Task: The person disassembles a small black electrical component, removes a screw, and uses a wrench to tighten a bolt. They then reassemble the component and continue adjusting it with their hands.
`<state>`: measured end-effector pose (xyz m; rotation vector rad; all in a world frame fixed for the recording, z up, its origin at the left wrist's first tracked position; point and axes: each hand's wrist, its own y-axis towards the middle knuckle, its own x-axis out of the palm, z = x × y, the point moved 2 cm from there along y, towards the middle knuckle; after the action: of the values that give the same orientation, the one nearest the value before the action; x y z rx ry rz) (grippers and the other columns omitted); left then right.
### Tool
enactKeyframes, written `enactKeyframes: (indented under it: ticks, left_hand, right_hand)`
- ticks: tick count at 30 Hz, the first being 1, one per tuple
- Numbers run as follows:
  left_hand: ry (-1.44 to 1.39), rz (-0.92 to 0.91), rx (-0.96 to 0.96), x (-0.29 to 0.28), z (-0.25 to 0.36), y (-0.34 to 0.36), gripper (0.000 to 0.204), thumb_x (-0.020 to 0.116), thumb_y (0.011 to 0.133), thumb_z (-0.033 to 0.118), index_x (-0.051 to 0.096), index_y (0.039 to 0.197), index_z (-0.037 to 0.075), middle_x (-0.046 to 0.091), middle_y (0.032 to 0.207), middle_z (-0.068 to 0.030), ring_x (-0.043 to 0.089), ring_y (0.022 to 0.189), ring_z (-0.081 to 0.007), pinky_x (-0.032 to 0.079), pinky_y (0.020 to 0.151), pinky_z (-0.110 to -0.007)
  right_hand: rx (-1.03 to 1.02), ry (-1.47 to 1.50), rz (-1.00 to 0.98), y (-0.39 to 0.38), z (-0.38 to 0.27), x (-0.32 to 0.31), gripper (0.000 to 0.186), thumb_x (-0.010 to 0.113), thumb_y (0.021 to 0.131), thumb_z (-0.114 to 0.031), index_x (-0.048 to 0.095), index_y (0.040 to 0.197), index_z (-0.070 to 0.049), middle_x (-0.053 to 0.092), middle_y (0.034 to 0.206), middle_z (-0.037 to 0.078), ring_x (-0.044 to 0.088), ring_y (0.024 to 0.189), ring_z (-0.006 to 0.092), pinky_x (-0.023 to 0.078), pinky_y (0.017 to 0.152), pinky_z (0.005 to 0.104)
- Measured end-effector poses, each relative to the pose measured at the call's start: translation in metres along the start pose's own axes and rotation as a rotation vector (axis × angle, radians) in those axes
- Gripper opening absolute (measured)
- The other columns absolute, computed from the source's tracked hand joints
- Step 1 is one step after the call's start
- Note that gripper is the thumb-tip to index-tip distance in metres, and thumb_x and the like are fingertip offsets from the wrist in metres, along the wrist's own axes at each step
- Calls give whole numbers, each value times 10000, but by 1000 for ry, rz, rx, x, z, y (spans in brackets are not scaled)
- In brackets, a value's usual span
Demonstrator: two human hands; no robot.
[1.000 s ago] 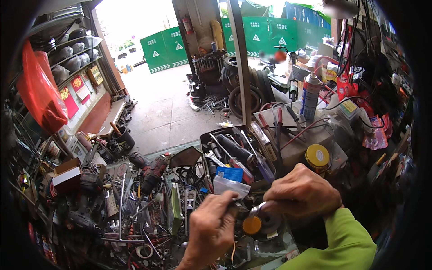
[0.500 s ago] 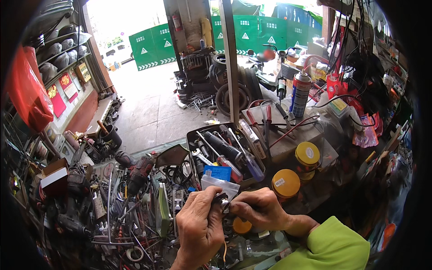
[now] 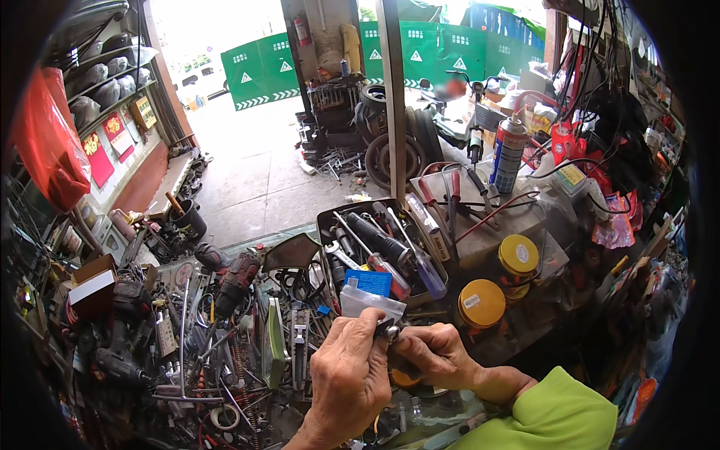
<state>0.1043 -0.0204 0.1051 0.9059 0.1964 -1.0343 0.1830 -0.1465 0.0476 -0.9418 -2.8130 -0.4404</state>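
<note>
A small part of dark and shiny metal (image 3: pixel 392 332) is pinched between my two hands over the cluttered bench; its exact kind I cannot make out. My left hand (image 3: pixel 346 379) holds it with thumb and fingers closed on it. From the other side, the thumb and fingertips of my right hand (image 3: pixel 436 354) press together at its shiny end, hiding part of it. Just beyond the fingers lie a clear plastic bag (image 3: pixel 369 303) and a blue card (image 3: pixel 367 283), at the near edge of a tool tray (image 3: pixel 324 225) full of screwdrivers and wrenches.
Yellow-lidded jars (image 3: pixel 481 304) stand right of my hands. Behind them are a spray can (image 3: pixel 510 154) and red-handled pliers (image 3: pixel 455 187). Cordless drills (image 3: pixel 236 283), a green-edged block (image 3: pixel 274 345) and loose tools crowd the left. A post (image 3: pixel 393 97) rises beyond the tray.
Both hands have shifted slightly right in the picture with the small metal part between them. The surroundings have shifted right too, as the view moved. The grip looks much the same.
</note>
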Motion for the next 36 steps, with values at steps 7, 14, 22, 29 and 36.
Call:
enactKeyframes:
  ticks: [7,14,22,29,36]
  left_hand:
    - [-27,-136,5,-6,-4,2,262,615,822,-39,603,1083,-51,628,852,-180,613,761,-327,486,668,-376]
    - [100,-351,22,3,-3,-3,292,634,781,-23,600,1071,-38,639,846,-184,621,794,-340,508,681,-404]
    - [-35,124,-107,-9,5,3,215,585,877,-24,623,1086,-54,639,876,-164,634,789,-282,496,717,-342]
    - [-36,185,13,-8,1,4,268,593,823,-83,612,1090,-74,647,858,-176,623,752,-310,501,682,-366]
    - [13,183,60,-5,0,5,251,586,824,-82,609,1074,-79,640,860,-187,616,766,-338,499,680,-385]
  right_hand:
    - [-317,-585,-236,19,-16,-36,138,642,942,-129,671,926,4,613,677,99,603,568,172,463,528,287]
    - [-395,-1114,-553,34,-71,-55,277,703,886,-301,636,769,-59,573,635,70,582,557,288,429,465,368]
    - [-354,-547,-176,18,-55,-33,117,661,920,-94,671,976,8,674,772,75,637,628,141,493,574,258]
    - [-178,-192,-75,11,-10,-3,222,569,1006,-193,639,997,17,493,651,-43,412,596,29,342,498,226]
    - [51,145,-54,5,6,11,275,504,1036,-236,610,953,4,485,703,-43,394,592,35,318,503,221]
